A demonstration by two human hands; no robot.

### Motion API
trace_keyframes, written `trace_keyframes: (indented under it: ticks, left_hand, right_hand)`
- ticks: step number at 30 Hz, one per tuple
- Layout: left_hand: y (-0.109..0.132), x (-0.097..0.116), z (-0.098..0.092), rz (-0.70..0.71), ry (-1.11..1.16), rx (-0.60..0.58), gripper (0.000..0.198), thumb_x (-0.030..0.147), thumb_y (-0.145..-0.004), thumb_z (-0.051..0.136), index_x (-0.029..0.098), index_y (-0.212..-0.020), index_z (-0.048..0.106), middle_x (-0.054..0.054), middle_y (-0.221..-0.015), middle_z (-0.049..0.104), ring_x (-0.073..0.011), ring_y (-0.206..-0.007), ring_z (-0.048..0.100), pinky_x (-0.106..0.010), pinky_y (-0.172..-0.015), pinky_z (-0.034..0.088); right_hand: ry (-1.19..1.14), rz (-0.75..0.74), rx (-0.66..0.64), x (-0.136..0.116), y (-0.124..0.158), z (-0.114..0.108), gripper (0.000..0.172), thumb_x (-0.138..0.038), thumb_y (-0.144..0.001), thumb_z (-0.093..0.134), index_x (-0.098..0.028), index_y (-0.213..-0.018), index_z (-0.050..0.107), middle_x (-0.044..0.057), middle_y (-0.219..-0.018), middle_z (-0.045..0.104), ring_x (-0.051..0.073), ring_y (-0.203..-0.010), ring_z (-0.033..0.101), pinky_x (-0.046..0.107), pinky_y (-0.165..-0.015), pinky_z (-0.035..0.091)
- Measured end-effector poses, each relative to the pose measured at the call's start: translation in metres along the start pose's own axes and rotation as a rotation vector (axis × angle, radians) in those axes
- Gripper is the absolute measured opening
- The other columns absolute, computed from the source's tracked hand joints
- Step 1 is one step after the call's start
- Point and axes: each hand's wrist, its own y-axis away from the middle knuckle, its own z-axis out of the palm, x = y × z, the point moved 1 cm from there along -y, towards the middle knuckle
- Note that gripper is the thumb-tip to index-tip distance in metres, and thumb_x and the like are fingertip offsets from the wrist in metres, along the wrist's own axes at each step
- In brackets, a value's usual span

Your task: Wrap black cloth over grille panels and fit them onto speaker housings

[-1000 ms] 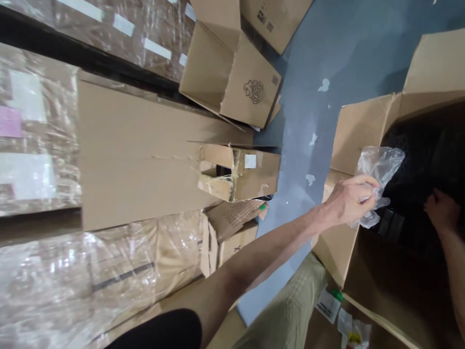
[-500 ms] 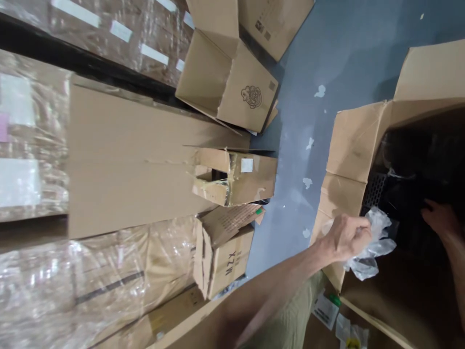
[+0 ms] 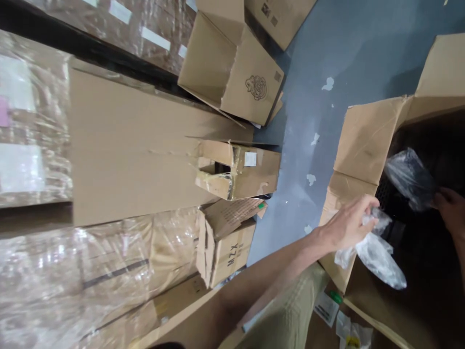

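My left hand (image 3: 350,225) is closed on crumpled clear plastic bags (image 3: 381,259), over the near edge of a large open carton (image 3: 359,140). The bags hang below its fingers. Inside the carton at the right, my right hand (image 3: 450,206) grips the end of a clear plastic bag (image 3: 410,179) that looks dark over the carton's interior. What this bag holds, if anything, is too dim to tell. Black things lie deeper in the carton, one with a grid of holes, mostly in shadow.
Open cardboard boxes (image 3: 250,82) stand across the blue-grey floor (image 3: 301,121). A torn narrow box (image 3: 257,174) and a box marked MZX (image 3: 232,254) are below them. Film-wrapped cartons (image 3: 119,261) fill the left. Small labelled packets (image 3: 327,308) lie at the bottom.
My right hand has taken hold of a plastic bag and raised it into view. In my left hand the bags have shifted and hang lower. The view has moved slightly.
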Motion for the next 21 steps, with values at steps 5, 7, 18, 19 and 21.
trace_keyframes:
  ticks: [5, 7, 18, 19, 21]
  left_hand:
    - [-0.057, 0.019, -0.003, -0.079, -0.059, -0.004, 0.056, 0.064, -0.092, 0.071, 0.023, -0.125, 0.054, -0.006, -0.106, 0.07, -0.0209, -0.092, 0.068, -0.031, -0.076, 0.053]
    - [-0.069, 0.029, 0.004, -0.028, -0.106, -0.16, 0.062, 0.074, -0.085, 0.073, 0.022, -0.115, 0.057, -0.002, -0.093, 0.068, -0.021, -0.086, 0.067, -0.029, -0.07, 0.049]
    - [-0.078, 0.034, 0.048, 0.078, -0.474, -0.136, 0.02, 0.035, -0.107, 0.051, 0.018, -0.107, 0.061, -0.003, -0.078, 0.067, -0.0204, -0.075, 0.068, -0.031, -0.07, 0.05]
    - [-0.082, 0.032, 0.046, 0.091, -0.513, -0.12, 0.017, 0.026, -0.107, 0.048, 0.016, -0.11, 0.061, -0.004, -0.081, 0.069, -0.0208, -0.076, 0.069, -0.032, -0.072, 0.051]
    - [-0.09, 0.031, 0.038, 0.13, -0.55, -0.107, 0.022, 0.012, -0.102, 0.045, 0.015, -0.116, 0.061, -0.005, -0.084, 0.071, -0.0203, -0.076, 0.069, -0.032, -0.073, 0.051]
  right_hand:
    - [-0.114, -0.176, 0.027, 0.015, 0.055, -0.049, 0.036, -0.047, -0.078, 0.063, -0.023, -0.101, 0.075, 0.01, -0.104, 0.073, 0.033, -0.101, 0.07, 0.043, -0.092, 0.053]
    - [-0.134, -0.237, -0.007, 0.014, 0.068, -0.054, 0.034, -0.046, -0.074, 0.061, -0.024, -0.097, 0.073, 0.009, -0.101, 0.073, 0.032, -0.098, 0.07, 0.042, -0.09, 0.053]
    - [0.021, -0.175, 0.081, 0.007, 0.046, -0.013, 0.037, -0.032, -0.083, 0.056, -0.02, -0.112, 0.075, 0.012, -0.108, 0.069, 0.027, -0.097, 0.065, 0.041, -0.095, 0.05]
    - [0.01, -0.167, 0.05, 0.009, 0.043, -0.014, 0.042, -0.032, -0.086, 0.058, -0.019, -0.124, 0.072, 0.013, -0.114, 0.07, 0.026, -0.096, 0.066, 0.039, -0.093, 0.051]
    - [0.006, -0.125, 0.002, 0.021, 0.042, -0.024, 0.053, -0.035, -0.096, 0.057, -0.018, -0.146, 0.058, 0.017, -0.127, 0.068, 0.024, -0.098, 0.067, 0.036, -0.088, 0.053]
